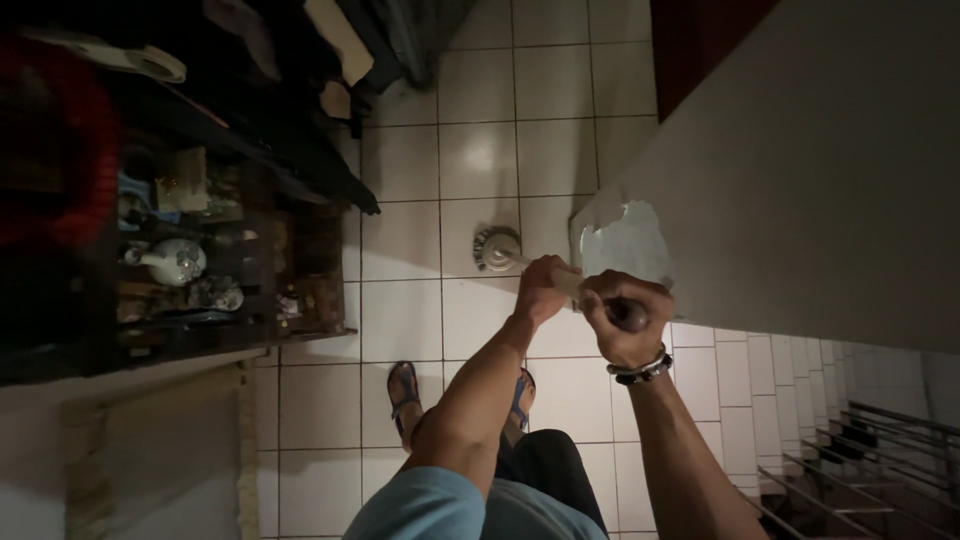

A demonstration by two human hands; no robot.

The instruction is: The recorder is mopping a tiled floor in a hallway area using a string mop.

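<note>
Both hands gripped one tool. The left hand (541, 290) was wrapped round the pale handle lower down; the right hand (625, 318) was fisted over the dark upper end, fingers fully curled, a beaded bracelet (640, 370) on that wrist. The tool read as a wire brush or scraper (497, 248): a round, bristled head at about 10 o'clock from the left hand, seen over the white floor tiles (480, 160). Whether the head touched anything could not be told; it appeared to hang in the air beside the wall edge.

The work surface was the grey wall (820, 150) filling the right of the view. At its near edge, at 12 o'clock from the right hand and just beside it, was a ragged patch of stripped paint (630, 245), paler than the rest, with jagged borders.

Judged progress: early. One small patch was bare; the wide grey face to 2 o'clock looked untouched, paint intact. No flakes could be made out on the floor in the dim light.

At 9 o'clock stood a dark cabinet (300, 180) with a white teapot (175, 262) on a shelf. Sandalled feet (404, 390) showed at 7 o'clock. Stairs with a railing (860, 470) dropped away at 4 o'clock.
</note>
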